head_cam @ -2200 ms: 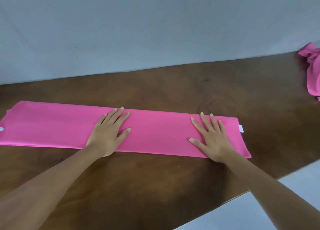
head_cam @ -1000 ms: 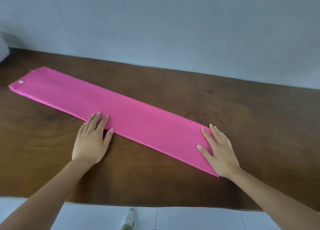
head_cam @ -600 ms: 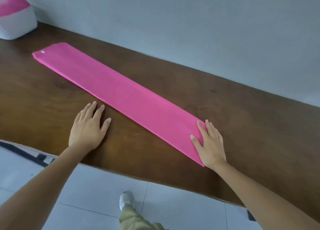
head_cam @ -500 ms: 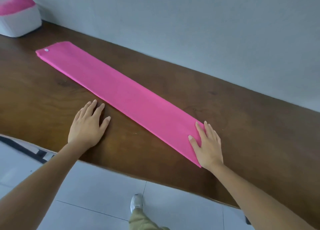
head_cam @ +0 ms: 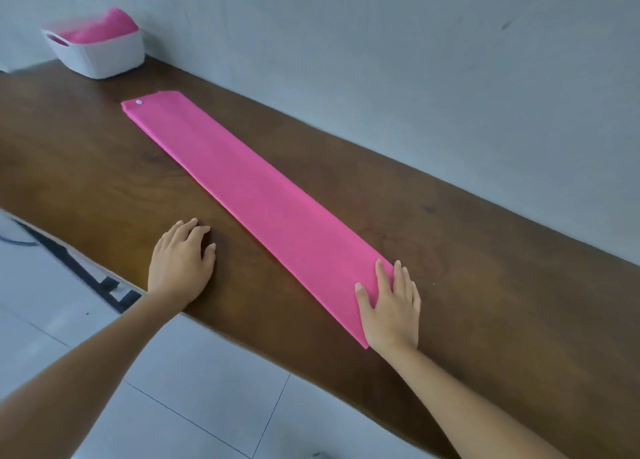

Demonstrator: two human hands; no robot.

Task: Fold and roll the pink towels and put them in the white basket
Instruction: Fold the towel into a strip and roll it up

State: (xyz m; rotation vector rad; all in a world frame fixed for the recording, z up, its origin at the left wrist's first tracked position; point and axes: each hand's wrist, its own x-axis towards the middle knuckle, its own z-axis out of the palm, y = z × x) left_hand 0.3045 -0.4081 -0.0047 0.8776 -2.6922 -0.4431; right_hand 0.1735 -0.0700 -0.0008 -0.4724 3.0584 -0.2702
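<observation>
Right hand (head_cam: 390, 306) lies flat, fingers straight and close together, pressing the near end of the towel (head_cam: 249, 195). Left hand (head_cam: 181, 259) rests on the bare table (head_cam: 86, 168) beside the strip, fingers relaxed, holding nothing, not touching the cloth. The towel runs away as a long folded band toward the far left. Beyond its far end, against the wall, sits the basket (head_cam: 100, 55) with pink towels inside.
</observation>
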